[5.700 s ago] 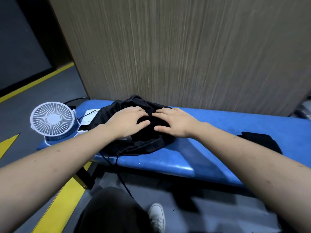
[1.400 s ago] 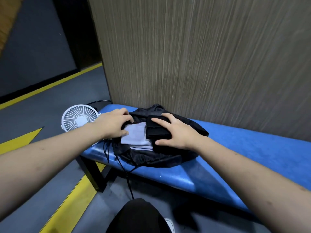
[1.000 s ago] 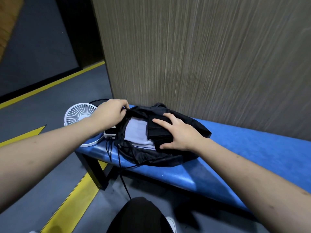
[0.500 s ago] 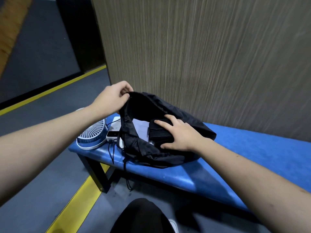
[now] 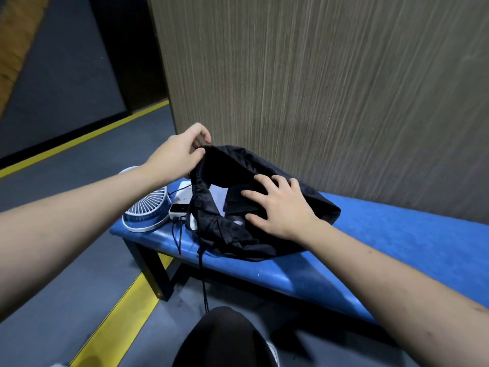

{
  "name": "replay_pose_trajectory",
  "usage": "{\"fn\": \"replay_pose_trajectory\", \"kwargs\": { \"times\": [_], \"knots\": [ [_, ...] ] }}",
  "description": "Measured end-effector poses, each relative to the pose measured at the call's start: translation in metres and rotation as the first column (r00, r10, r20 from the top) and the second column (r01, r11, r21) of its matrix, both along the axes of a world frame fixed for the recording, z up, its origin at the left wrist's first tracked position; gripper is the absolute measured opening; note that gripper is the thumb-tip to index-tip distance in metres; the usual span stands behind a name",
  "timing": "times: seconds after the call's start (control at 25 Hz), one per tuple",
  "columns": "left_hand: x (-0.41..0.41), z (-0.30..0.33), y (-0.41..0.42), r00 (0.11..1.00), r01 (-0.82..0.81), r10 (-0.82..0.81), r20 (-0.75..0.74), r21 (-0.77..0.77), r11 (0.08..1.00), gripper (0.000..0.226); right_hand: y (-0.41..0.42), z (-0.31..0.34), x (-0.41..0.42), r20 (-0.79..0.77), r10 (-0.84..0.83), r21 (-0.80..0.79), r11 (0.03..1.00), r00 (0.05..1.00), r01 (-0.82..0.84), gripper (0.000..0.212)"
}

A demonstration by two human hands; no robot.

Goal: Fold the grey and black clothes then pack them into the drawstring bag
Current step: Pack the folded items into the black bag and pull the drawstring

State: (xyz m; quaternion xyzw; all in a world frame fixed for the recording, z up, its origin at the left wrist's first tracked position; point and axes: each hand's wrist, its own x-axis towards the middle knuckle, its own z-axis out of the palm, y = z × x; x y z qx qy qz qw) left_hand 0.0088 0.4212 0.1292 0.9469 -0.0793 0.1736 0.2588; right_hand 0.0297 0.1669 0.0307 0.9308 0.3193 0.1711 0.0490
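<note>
Left hand [image 5: 177, 152] pinches my bag's [image 5: 304, 207] rim up; right hand [image 5: 280, 207] presses spread on black clothes [image 5: 238, 202] inside.

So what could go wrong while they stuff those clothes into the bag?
The left hand pinches only one edge of the drawstring bag; if it slips, the mouth could close over the folded black garment under the right hand. The dangling cord might snag. A hard push could nudge the fan.
</note>
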Motion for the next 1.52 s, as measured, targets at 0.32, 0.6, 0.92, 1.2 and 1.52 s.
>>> {"fn": "replay_pose_trajectory", "kwargs": {
  "times": [0.32,0.6,0.92,1.2,1.52],
  "knots": [
    [0.0,0.001,0.002,1.0,-0.014,0.014,-0.005,-0.002,1.0,0.016,-0.002,-0.019,-0.038,0.111,0.446,-0.05,0.895,0.888,-0.444,0.025],
    [-0.004,-0.005,-0.002,1.0,-0.004,0.004,0.004,-0.001,1.0,0.014,-0.014,-0.03,-0.031,-0.128,0.245,-0.02,0.968,0.961,-0.25,0.024],
    [-0.006,-0.005,-0.002,1.0,0.008,-0.008,0.022,-0.007,1.0,0.01,-0.016,-0.02,-0.037,-0.197,0.23,0.054,0.973,0.953,-0.224,0.01],
    [-0.008,-0.011,-0.004,0.999,-0.034,0.034,0.007,0.013,0.999,0.006,-0.021,0.031,-0.041,-0.04,0.316,0.183,0.935,0.948,-0.304,0.013],
    [-0.015,0.0,-0.011,0.992,-0.124,0.125,0.016,-0.04,0.991,0.004,-0.025,0.073,-0.035,0.214,0.3,0.267,0.898,0.93,-0.351,0.02]
  ]
}}
